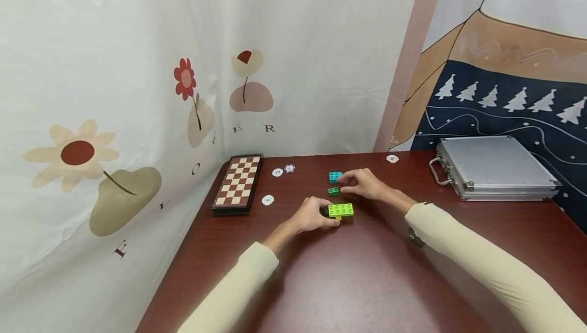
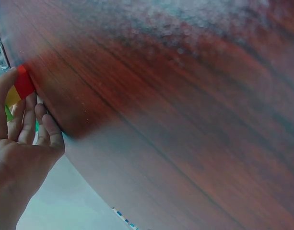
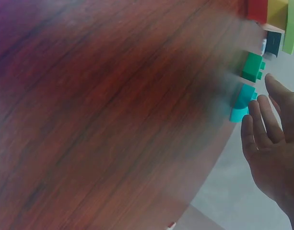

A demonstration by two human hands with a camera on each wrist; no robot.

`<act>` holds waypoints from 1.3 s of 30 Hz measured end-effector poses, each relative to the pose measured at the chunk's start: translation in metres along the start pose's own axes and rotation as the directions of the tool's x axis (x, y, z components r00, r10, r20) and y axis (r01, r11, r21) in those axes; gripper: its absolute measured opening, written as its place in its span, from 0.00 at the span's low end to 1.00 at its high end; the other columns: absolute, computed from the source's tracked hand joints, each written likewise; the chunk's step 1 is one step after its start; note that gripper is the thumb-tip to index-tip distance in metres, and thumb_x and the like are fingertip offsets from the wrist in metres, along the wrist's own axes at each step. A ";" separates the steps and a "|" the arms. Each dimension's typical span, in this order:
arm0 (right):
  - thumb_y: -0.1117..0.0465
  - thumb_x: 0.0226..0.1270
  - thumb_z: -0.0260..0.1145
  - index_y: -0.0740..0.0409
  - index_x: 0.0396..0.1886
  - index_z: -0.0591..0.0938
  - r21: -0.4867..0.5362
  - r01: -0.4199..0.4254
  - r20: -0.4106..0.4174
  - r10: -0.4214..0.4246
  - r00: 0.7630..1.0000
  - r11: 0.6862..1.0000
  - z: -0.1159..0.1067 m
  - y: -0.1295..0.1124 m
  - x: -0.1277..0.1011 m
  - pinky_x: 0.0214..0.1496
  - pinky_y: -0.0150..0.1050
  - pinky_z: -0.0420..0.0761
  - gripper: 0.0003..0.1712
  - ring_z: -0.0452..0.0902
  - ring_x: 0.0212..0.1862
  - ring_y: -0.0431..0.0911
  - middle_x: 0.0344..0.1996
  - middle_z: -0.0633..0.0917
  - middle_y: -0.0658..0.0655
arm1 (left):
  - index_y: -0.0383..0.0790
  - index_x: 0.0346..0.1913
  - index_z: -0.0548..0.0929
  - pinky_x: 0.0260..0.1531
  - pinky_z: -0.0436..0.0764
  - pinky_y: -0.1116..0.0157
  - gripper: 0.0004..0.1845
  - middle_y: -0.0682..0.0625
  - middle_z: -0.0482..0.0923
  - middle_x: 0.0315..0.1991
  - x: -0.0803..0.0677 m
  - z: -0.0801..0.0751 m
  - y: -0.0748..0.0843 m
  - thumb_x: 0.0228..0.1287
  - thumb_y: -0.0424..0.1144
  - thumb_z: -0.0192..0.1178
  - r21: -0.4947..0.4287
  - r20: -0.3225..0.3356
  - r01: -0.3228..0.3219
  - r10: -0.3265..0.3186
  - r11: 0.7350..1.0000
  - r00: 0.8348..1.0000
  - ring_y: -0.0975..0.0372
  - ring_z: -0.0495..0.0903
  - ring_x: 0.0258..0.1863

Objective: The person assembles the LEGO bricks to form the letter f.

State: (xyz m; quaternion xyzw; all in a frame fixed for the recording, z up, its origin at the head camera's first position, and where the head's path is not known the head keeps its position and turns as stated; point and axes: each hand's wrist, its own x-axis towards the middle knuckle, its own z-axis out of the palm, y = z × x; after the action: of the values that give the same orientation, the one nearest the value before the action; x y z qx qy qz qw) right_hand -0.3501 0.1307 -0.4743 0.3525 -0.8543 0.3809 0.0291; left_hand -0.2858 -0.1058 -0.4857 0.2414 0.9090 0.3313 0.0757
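On the dark red table (image 1: 367,272) the left hand (image 1: 313,215) curls its fingers around a small stack of bricks topped by a lime green brick (image 1: 341,210), with a yellow piece showing just under it; the left wrist view shows the thumb and fingertips pressed against a red and a yellow piece (image 2: 19,86) of that same stack, so the hand grips it. The right hand (image 1: 364,184) lies a little farther back, fingers loosely bent and pointing left toward two loose bricks: a dark green brick (image 1: 334,191) just off its fingertips and a turquoise brick (image 1: 335,175) just behind that one. In the right wrist view the fingers (image 3: 262,127) are relaxed and spread, close to the turquoise brick (image 3: 241,103) and the dark green brick (image 3: 253,67), and hold nothing; whether a fingertip touches either one cannot be told. Left of the hands sit a folded chessboard (image 1: 238,183) and three white chips (image 1: 277,172), and a silver case (image 1: 492,167) rests at the right edge.
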 end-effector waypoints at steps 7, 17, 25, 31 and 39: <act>0.69 0.65 0.75 0.68 0.53 0.87 -0.005 -0.004 0.046 0.004 0.999 1.000 0.009 0.005 0.007 0.49 0.43 0.87 0.17 0.89 0.48 0.55 0.47 0.90 0.63 | 0.42 0.52 0.90 0.41 0.79 0.68 0.23 0.60 0.88 0.40 0.000 -0.001 0.001 0.56 0.49 0.80 -0.013 0.017 0.014 -0.014 1.000 1.000 0.68 0.79 0.40; 0.68 0.66 0.74 0.63 0.51 0.89 -0.074 0.014 0.047 -0.011 0.999 0.997 0.012 0.008 0.007 0.48 0.46 0.87 0.14 0.88 0.48 0.53 0.45 0.91 0.59 | 0.43 0.52 0.90 0.42 0.79 0.68 0.23 0.60 0.88 0.40 0.001 -0.001 0.001 0.56 0.49 0.79 -0.006 0.022 0.010 -0.010 1.000 1.000 0.68 0.79 0.40; 0.65 0.66 0.76 0.62 0.49 0.89 -0.081 -0.007 0.037 0.010 0.999 0.997 0.009 0.013 -0.002 0.45 0.41 0.86 0.13 0.88 0.41 0.47 0.38 0.91 0.55 | 0.43 0.53 0.90 0.43 0.79 0.68 0.25 0.59 0.89 0.41 0.000 -0.002 0.001 0.55 0.50 0.80 0.004 0.021 0.022 -0.022 1.000 1.000 0.67 0.79 0.41; 0.62 0.66 0.77 0.63 0.49 0.88 -0.087 -0.040 0.029 0.042 0.999 0.995 0.003 0.014 -0.011 0.45 0.41 0.85 0.15 0.86 0.39 0.44 0.34 0.89 0.51 | 0.42 0.53 0.90 0.42 0.79 0.68 0.25 0.59 0.88 0.40 0.001 -0.002 0.001 0.55 0.49 0.80 0.006 0.014 0.016 -0.017 1.000 1.000 0.68 0.79 0.39; 0.63 0.64 0.78 0.64 0.53 0.87 -0.074 -0.019 0.024 0.020 1.000 0.997 -0.002 0.017 -0.015 0.49 0.46 0.85 0.19 0.86 0.46 0.49 0.45 0.90 0.57 | 0.41 0.54 0.89 0.41 0.79 0.69 0.25 0.58 0.88 0.40 0.001 -0.002 0.001 0.56 0.48 0.80 0.004 0.018 0.007 -0.007 1.000 1.000 0.69 0.80 0.38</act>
State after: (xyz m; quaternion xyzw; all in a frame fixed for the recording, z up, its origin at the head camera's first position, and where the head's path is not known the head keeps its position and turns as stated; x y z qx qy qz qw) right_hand -0.3497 0.1491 -0.4881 0.3475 -0.8715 0.3450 0.0278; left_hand -0.2872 -0.1058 -0.4839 0.2416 0.9096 0.3271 0.0847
